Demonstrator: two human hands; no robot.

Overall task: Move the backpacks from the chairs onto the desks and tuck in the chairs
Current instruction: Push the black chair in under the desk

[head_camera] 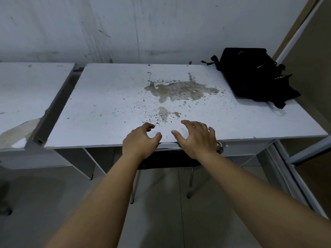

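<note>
White laminate desk (107, 104), worn through to brown in a patch at the middle, set against a scuffed wall (125, 24). Second desk (26, 90) just beside it on the left, a dark gap between the two.

Black backpack (254, 76) already up on the far right corner of the near desk, lying slumped, straps trailing toward the edge.

Black chair (168, 160) pushed in beneath the front edge, seat almost wholly under the top, chrome legs showing below; back rail right at the desk edge, mostly hidden behind the hands.

Left hand (141, 140) above the rail at the desk's front edge, fingers loosely curled, thumb spread, nothing gripped. Right hand (197, 138) just beside it, fingers spread and relaxed, likewise empty; contact with the rail not possible to tell from this angle.

Judged from this: tuck-in at this desk as good as done, bag placed, chair home. Next move likely calls for drawing both hands back, turning to the neighbouring desk, and looking for another chair and backpack, none in view yet.
</note>
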